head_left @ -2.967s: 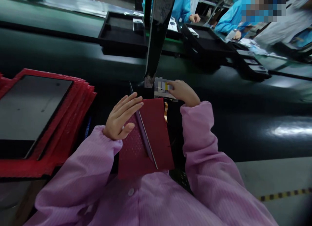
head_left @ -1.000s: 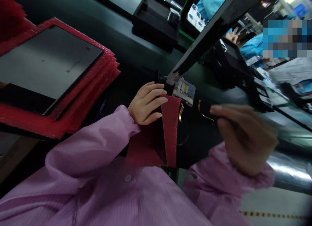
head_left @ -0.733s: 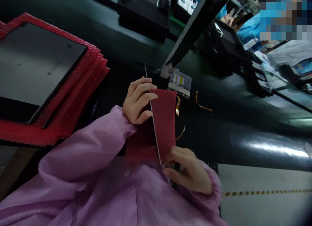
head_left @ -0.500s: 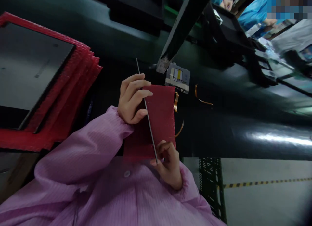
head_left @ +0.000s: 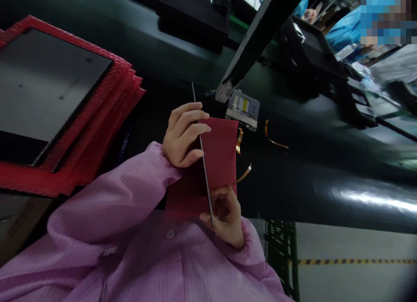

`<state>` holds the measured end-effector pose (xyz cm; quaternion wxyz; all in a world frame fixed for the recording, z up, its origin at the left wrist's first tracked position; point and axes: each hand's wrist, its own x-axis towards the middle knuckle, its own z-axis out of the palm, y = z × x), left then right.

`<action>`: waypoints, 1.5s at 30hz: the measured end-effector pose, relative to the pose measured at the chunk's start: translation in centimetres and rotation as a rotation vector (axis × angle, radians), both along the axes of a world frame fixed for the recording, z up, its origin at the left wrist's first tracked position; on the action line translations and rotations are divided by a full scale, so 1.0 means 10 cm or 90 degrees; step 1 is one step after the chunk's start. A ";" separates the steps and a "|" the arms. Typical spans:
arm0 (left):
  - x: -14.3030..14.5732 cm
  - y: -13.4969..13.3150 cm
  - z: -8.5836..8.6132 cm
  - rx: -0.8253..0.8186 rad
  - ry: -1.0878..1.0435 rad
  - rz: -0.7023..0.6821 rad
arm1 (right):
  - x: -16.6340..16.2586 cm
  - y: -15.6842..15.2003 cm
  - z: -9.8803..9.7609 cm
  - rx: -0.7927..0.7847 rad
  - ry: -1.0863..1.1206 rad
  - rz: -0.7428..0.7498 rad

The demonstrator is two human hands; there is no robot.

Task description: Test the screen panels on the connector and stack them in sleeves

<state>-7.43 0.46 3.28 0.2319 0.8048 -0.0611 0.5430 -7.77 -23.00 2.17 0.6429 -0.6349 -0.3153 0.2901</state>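
A thin flat panel stands almost edge-on to me, so only a narrow grey line of it shows. My left hand grips its upper part, fingers over the far side and thumb on the near edge. Low down, near my body, my right hand holds the panel's bottom end between thumb and curled fingers. Beneath both hands lies a red bubble-wrap bag on the dark bench. The panel's faces are mostly hidden from view.
At left is a stack of red bubble bags with a dark-edged screen panel on top. A grey metal module and orange flex strips lie beyond the bag. A post rises behind. Black trays and a co-worker's blue sleeve are farther off.
The whole view has shifted slightly, with the scene appearing a little farther right and lower. Both hands keep their hold on the panel, with hardly any change.
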 end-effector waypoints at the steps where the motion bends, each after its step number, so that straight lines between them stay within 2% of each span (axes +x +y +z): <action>1: 0.00 0.00 0.00 0.001 0.002 0.004 | 0.01 0.00 0.02 0.006 0.005 0.005; 13: -0.01 -0.01 -0.02 0.000 0.027 0.029 | 0.13 0.03 0.15 0.000 0.068 0.100; 21: 0.00 0.01 -0.04 0.011 0.051 0.060 | 0.25 0.05 0.18 -0.050 0.134 0.148; 27: 0.00 0.01 -0.02 0.006 0.030 0.014 | 0.31 0.08 0.17 -0.062 0.177 0.187; 35: -0.01 0.00 -0.03 -0.011 0.031 0.003 | 0.35 0.12 0.23 -0.059 0.205 0.210; 39: 0.00 0.00 -0.03 0.010 0.045 0.050 | 0.36 0.12 0.22 -0.019 0.199 0.213; 45: 0.00 0.02 -0.05 0.019 0.025 0.057 | 0.36 0.08 0.23 0.030 0.240 0.231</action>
